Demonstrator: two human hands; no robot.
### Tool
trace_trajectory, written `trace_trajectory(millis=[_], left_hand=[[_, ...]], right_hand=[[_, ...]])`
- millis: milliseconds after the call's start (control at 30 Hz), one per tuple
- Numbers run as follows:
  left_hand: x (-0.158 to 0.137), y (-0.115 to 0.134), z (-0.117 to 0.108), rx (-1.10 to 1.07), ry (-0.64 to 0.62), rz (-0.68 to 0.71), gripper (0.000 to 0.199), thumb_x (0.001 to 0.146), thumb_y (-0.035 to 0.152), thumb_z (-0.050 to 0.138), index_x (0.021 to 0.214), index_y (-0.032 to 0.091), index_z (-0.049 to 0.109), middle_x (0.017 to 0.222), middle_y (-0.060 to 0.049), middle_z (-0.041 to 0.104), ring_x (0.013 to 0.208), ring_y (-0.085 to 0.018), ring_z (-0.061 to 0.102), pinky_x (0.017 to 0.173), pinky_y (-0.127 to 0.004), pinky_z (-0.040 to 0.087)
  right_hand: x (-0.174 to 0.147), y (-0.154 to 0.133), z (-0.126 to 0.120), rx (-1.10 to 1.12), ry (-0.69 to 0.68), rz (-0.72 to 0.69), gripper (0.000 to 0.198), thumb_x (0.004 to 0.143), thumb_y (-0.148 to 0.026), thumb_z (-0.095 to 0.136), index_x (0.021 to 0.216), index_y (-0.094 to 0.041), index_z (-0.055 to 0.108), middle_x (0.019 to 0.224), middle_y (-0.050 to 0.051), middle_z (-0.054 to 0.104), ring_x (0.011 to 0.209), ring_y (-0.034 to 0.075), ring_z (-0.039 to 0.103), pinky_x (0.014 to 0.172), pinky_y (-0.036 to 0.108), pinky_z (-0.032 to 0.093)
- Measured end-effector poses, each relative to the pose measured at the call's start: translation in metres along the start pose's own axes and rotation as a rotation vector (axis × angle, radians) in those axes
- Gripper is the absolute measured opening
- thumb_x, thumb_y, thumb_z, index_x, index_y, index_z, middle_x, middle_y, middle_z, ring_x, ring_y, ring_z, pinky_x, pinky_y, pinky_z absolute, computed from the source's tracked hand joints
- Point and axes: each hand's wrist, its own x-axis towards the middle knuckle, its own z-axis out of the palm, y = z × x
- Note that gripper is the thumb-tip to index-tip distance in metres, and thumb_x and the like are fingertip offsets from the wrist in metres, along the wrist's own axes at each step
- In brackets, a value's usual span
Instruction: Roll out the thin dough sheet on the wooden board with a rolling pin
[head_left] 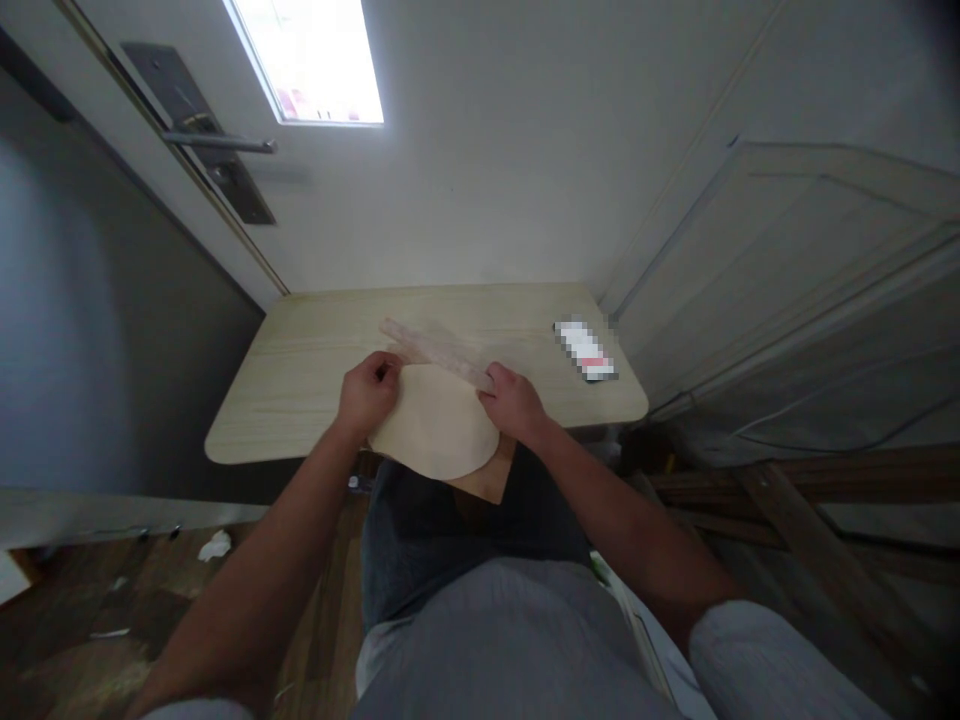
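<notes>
A cream sheet [439, 420] with a rounded lower edge is held up at the table's front edge, above my lap. A brown piece with a pointed corner [487, 482] shows from beneath it; I cannot tell if the two are joined. My left hand [367, 395] is closed, pinching the sheet's upper left edge. With fingers curled, my right hand [514, 403] grips one end of a pale, see-through strip [435, 350] at the sheet's upper right. The strip slants up to the left over the tabletop. Whether the right fingers also hold the sheet is unclear.
The light wooden table [300, 340] stands against a white door with a metal handle [221, 143]. A phone-like item [585, 348], blurred out, lies on its right side. Wooden beams [780, 500] are at the lower right. Crumpled white paper [215, 545] lies on the floor at left.
</notes>
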Motion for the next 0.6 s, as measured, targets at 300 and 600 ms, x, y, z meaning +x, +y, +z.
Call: trace_trajectory(millis=[300, 600], left_hand=[[-0.023, 0.003, -0.021, 0.179, -0.005, -0.098, 0.031, 0.086, 0.033, 0.050, 0.106, 0.021, 0.071, 0.091, -0.008, 0.074, 0.085, -0.024, 0.067, 0.079, -0.032, 0.048], [-0.030, -0.007, -0.028, 0.317, 0.025, -0.091, 0.031, 0.090, 0.033, 0.048, 0.108, 0.021, 0.070, 0.103, -0.011, 0.073, 0.097, -0.028, 0.066, 0.085, -0.038, 0.049]], right_hand=[[0.003, -0.007, -0.003, 0.005, 0.020, 0.030, 0.013, 0.089, -0.023, 0.054, 0.100, -0.021, 0.059, 0.101, 0.009, 0.069, 0.084, 0.022, 0.060, 0.067, 0.029, 0.036], [-0.085, 0.035, -0.017, 0.239, -0.052, 0.188, 0.024, 0.089, -0.047, 0.060, 0.084, -0.023, 0.057, 0.074, 0.003, 0.065, 0.069, 0.020, 0.060, 0.059, 0.028, 0.035]])
